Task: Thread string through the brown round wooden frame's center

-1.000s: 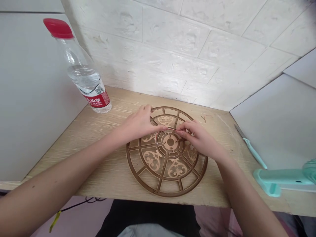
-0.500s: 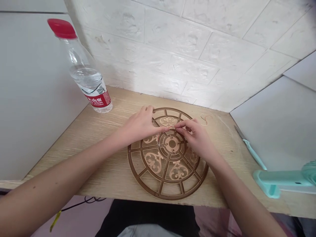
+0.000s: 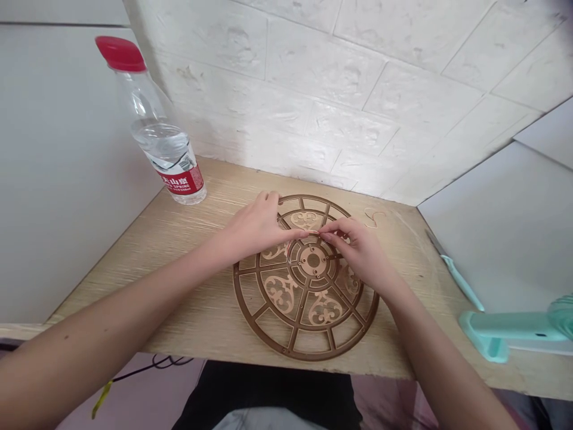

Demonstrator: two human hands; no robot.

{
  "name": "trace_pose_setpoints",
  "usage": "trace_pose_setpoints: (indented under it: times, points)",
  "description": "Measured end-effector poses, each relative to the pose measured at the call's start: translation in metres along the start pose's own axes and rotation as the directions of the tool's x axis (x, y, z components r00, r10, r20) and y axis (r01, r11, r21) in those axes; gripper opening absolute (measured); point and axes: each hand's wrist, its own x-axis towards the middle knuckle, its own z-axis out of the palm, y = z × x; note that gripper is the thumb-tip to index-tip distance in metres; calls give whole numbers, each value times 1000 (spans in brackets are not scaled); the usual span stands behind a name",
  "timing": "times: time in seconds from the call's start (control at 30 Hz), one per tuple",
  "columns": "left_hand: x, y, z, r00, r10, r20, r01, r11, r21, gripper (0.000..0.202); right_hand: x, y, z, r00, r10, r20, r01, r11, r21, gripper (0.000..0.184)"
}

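Openwork wheel [image 3: 305,263] flat mid-desk, near rim just short of near edge of desk [image 3: 201,331]. Room left between wheel and bottle [image 3: 170,143], right between right forearm and mint-green stand [image 3: 510,325]. White wall [image 3: 290,89] bounds far side; pale panels close left and right. Left hand [image 3: 262,221] at wheel's far-left rim, thumb spread from fingers, tip on inner ring. Right hand [image 3: 358,245]: thumb, forefinger pinched together on thin wire [image 3: 314,232] there. Loose wire [image 3: 375,218] far right of wheel; knife [image 3: 462,280] by right panel.

Gap between bottle [image 3: 168,140] and left hand [image 3: 257,224], wall [image 3: 313,107] behind
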Motion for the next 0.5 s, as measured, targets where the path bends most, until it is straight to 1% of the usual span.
trace_pose_setpoints:
  times: [0.07, 0.13, 0.27, 0.5]
  points:
    - [0, 1, 1, 1000, -4, -1, 4, 1000, 3, 93, 0, 1, 2, 1000, -17, -22, 16, 999, -34, 12]
    - [-1, 2, 2, 1000, -1, 1, 1, 1000, 3, 95, 0, 2, 4, 996, -65, -57, 59, 993, -101, 13]
    - [-2, 3, 3, 1000, 5, 9, -5, 1000, -4, 95, 1, 6, 12, 983, -136, -126, 109, 973, -203, 10]
    - [-2, 2, 4, 1000, 21, -17, -21, 1000, 6, 94, 2, 13, 21, 960, -257, -108, 214, 928, -305, 15]
